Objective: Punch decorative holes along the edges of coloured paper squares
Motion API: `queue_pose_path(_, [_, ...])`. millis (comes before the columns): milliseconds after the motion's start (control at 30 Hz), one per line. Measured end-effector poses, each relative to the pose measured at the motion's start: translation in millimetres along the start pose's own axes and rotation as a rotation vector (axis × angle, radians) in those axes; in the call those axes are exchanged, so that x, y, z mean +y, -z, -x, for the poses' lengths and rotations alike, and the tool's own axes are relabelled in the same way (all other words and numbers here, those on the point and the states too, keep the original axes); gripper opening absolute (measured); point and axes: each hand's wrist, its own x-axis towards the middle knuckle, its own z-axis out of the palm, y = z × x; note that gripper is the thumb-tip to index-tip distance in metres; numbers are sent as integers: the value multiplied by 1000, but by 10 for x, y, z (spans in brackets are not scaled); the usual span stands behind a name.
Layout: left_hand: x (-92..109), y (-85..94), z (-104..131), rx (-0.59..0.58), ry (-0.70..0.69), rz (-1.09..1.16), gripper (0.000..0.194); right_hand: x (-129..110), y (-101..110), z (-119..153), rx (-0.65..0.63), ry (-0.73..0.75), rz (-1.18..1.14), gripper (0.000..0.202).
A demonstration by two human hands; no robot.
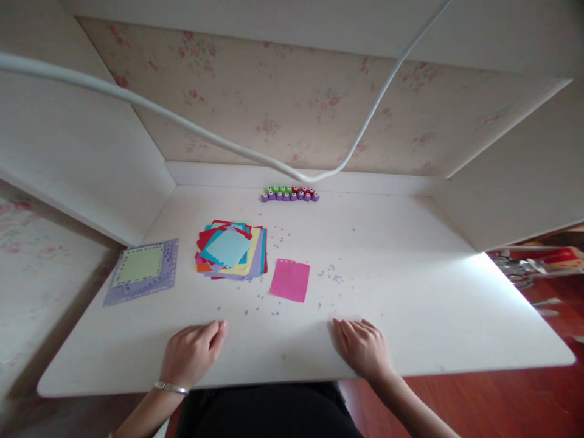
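Note:
My left hand [194,351] rests closed on the white table near its front edge, with a silver bracelet at the wrist. To its right, my right hand [362,348] also lies closed on the tabletop. No object shows in either one. Between and beyond them lies a pink square of paper [290,281] with small notches along its top edge. A fanned pile of coloured paper [228,248], light blue on top, sits left of the pink sheet. Farther left, a pale green sheet [140,265] lies over purple sheets [168,277] with punched borders.
Small craft punches [286,196] in green, red and purple stand in rows near the back of the white table [401,292]. Purple paper bits [335,278] are scattered around the pink sheet. A white bent tube [228,146] crosses above. Side panels flank the table.

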Motion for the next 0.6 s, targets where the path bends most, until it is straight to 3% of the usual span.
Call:
queue_pose_path(300, [-25, 34, -67, -39, -36, 83, 32, 17, 12, -46, -2, 1, -62, 33])
queue_pose_path(600, [-28, -1, -31, 3, -24, 95, 34, 25, -18, -6, -75, -23, -66, 34])
